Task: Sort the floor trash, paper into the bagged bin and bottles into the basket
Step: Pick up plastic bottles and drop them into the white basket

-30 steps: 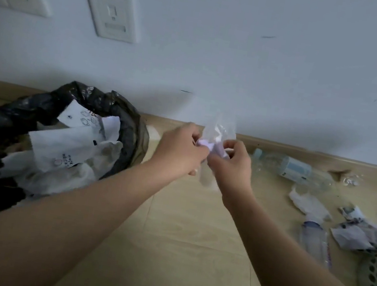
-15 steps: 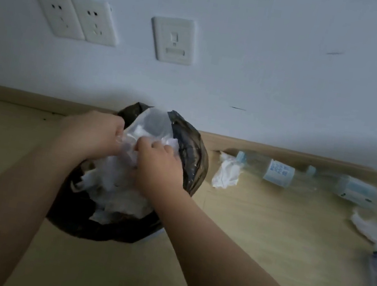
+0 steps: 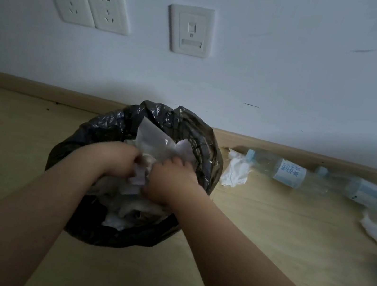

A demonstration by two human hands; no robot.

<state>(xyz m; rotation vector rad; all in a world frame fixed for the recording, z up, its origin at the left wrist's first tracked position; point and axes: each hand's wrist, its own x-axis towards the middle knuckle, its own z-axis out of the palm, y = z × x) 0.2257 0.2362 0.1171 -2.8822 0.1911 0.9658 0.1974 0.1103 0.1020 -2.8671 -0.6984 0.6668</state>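
Our left hand (image 3: 117, 159) and right hand (image 3: 172, 181) grip one crumpled white paper wad (image 3: 135, 180), fingers curled round it, low over the black-bagged round bin (image 3: 111, 122), probably to pack it down. At the bin's three o'clock a clear plastic labelled bottle (image 3: 284, 172) lies on the wooden floor (image 3: 267, 231), unsorted.

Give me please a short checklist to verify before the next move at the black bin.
1. Hands above bin: ok; left hand and right hand are over the bagged bin.
2. Paper wad released: not ok; both hands grip it.
3. Room in bin: cannot tell; paper is piled high.
4. Next paper found: ok; crumpled paper lies on the floor right of the bin.
5. Bottles sorted: not ok; labelled bottle and second bottle lie by the baseboard.
6. Location of basket: cannot tell; not in view.
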